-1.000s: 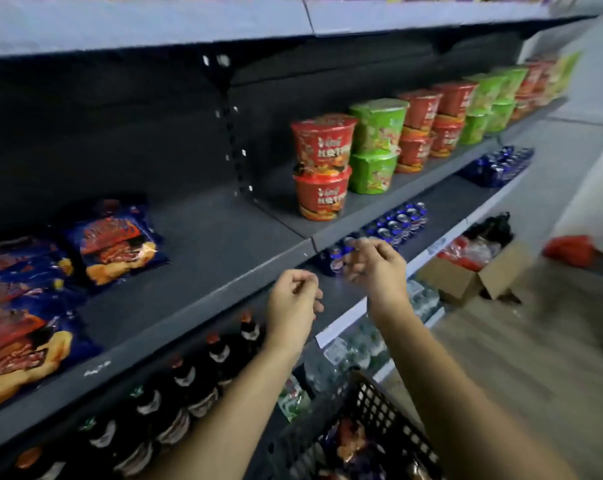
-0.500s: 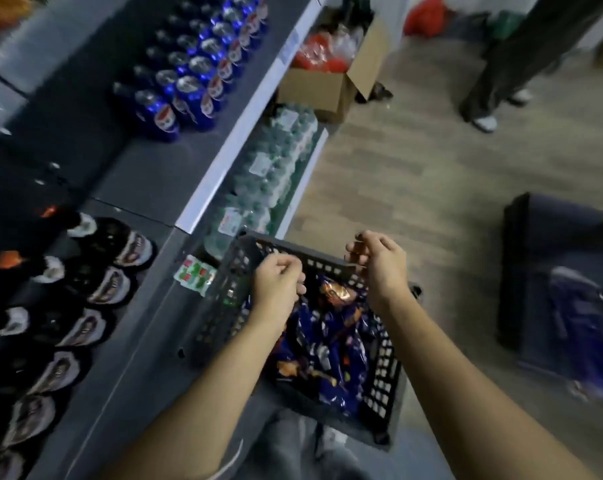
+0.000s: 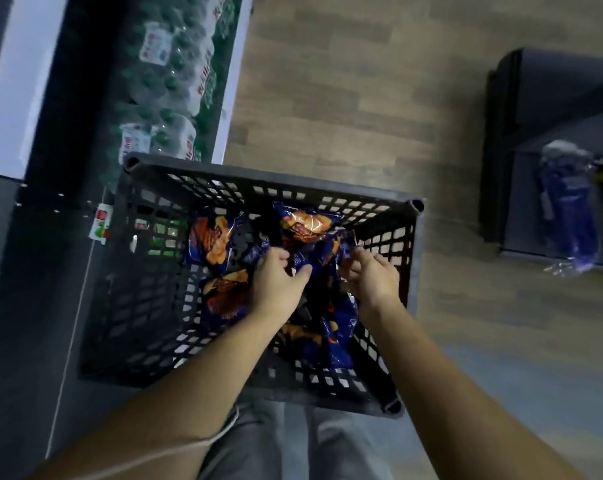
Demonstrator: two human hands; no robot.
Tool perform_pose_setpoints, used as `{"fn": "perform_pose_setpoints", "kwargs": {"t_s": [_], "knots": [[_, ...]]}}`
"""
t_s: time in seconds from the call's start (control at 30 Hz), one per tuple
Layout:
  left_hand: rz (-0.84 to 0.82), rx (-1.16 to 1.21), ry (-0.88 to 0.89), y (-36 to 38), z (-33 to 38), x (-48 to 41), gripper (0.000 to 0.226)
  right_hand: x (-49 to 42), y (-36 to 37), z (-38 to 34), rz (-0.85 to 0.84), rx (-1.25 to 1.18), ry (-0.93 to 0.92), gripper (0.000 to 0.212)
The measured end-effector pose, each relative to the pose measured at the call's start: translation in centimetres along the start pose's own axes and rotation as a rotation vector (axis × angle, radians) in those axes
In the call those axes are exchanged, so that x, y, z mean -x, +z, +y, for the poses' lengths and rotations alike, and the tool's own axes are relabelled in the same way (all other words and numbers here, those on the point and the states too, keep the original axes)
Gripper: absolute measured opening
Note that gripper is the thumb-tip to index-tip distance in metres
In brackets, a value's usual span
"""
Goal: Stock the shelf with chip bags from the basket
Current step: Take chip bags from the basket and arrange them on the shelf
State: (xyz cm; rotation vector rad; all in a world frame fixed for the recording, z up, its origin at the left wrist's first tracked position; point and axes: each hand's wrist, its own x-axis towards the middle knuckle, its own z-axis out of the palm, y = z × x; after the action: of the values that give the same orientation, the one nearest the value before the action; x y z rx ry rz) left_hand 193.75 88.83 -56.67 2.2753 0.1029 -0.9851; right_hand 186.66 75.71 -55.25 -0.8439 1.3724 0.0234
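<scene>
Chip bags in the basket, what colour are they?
The chip bags are dark blue with orange chip pictures; the head view shows it best.

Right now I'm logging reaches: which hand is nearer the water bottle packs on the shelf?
Left. In the basket, the left hand lies toward the water bottle packs; the right hand is beside it, farther away.

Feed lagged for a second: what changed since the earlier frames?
The left grip and right grip dropped from shelf height into the basket and now hold a blue chip bag. The view tilted down with them. The basket stayed put.
</scene>
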Motion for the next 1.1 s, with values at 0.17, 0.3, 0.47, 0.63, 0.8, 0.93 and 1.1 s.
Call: {"fn": "perform_pose_setpoints", "kwargs": {"t_s": [0.17,0.3,0.47,0.63,0.8,0.93,1.1], "knots": [[-0.024,-0.289,0.108,2.8,-1.4,-2.8,0.081,-2.5,-0.7,2.7,0.001,-0.031,0.03,0.029],[-0.062,-0.456,0.089,4.2,-1.5,-3.6,0.09,-3.3,-1.1,3.9,0.035,-0.084,0.035,0.01],[-0.007,-0.44,0.116,3.4,-0.5,-3.5,0.054,-3.3,-1.2,3.8,0.033,-0.123,0.026,0.01],[-0.081,-0.122,0.055,0.5,1.0,-2.3,0.028,-2.4,-1.0,2.7,0.0,-0.056,-0.002,0.007],[-0.129,0.177,0.033,-2.9,3.1,-0.3,0.058,-0.4,-0.2,0.6,-0.15,0.03,-0.007,0.039],[-0.143,0.294,0.083,-5.7,4.8,1.8,0.014,1.7,0.3,-1.7,-0.286,0.049,-0.013,0.054],[-0.098,0.441,0.13,-9.6,7.0,5.6,0.011,5.6,1.1,-5.2,-0.425,0.092,-0.1,0.044]]}}
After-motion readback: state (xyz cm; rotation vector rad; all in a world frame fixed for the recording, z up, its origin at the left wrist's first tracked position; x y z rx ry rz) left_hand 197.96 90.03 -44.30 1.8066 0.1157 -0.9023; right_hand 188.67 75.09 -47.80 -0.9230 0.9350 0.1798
